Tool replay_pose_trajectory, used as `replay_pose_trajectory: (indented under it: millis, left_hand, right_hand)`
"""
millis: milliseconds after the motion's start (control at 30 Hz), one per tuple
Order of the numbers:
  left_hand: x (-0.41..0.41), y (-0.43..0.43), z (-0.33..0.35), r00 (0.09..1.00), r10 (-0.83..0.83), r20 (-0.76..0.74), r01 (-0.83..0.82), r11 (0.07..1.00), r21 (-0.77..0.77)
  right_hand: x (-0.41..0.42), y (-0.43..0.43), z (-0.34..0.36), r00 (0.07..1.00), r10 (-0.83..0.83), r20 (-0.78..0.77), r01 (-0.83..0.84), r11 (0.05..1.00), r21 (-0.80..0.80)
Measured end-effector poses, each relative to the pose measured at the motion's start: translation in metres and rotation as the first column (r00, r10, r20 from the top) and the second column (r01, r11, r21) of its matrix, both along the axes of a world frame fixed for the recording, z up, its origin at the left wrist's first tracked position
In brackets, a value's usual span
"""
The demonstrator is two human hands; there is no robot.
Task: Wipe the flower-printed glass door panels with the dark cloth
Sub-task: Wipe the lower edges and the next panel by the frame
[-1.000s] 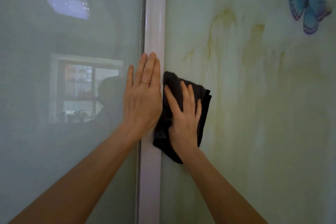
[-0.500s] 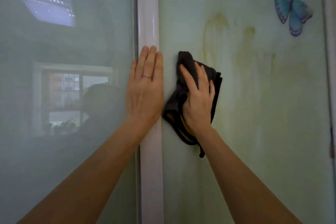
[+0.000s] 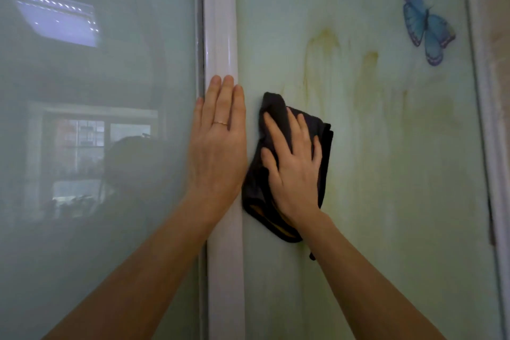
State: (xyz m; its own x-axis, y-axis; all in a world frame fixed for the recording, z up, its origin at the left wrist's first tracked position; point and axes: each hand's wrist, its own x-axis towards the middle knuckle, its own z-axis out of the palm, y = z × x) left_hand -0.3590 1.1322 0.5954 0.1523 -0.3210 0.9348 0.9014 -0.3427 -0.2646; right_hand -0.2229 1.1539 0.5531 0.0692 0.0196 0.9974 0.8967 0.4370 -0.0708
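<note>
The dark cloth (image 3: 278, 116), crumpled with an orange underside showing at its lower edge, lies flat against the right glass panel (image 3: 386, 188), just right of the white frame post (image 3: 223, 36). My right hand (image 3: 294, 171) presses it to the glass with spread, straight fingers. My left hand (image 3: 218, 143), wearing a ring, rests flat with straight fingers on the post and the edge of the left glass panel (image 3: 96, 91). The right panel carries faint yellowish-green print streaks and a blue butterfly (image 3: 423, 22).
The left panel mirrors a window, a ceiling light and a person's silhouette. A second white frame edge (image 3: 485, 146) bounds the right panel at the far right, with wall beyond it.
My right hand slid the cloth upward along the post, then slightly back down, with fingers now more spread. The left hand stayed flat on the post.
</note>
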Motion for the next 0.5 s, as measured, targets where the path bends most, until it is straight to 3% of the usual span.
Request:
replay_pose_trajectory:
  millis: [200, 433, 500]
  left_hand:
    - [0.0, -0.003, 0.001, 1.0, 0.012, 0.005, -0.012, 1.0, -0.016]
    - [-0.005, -0.002, -0.002, 0.996, 0.085, -0.01, -0.085, 0.996, -0.032]
    - [-0.006, -0.002, -0.001, 0.995, 0.101, 0.007, -0.101, 0.995, -0.014]
  right_hand:
    - [0.009, 0.003, 0.02, 0.971, 0.051, -0.232, -0.06, 0.998, -0.029]
    - [-0.002, 0.006, 0.017, 0.997, 0.009, 0.07, -0.017, 0.993, 0.114]
    - [0.016, 0.012, 0.029, 0.998, -0.014, 0.068, 0.005, 0.991, 0.132]
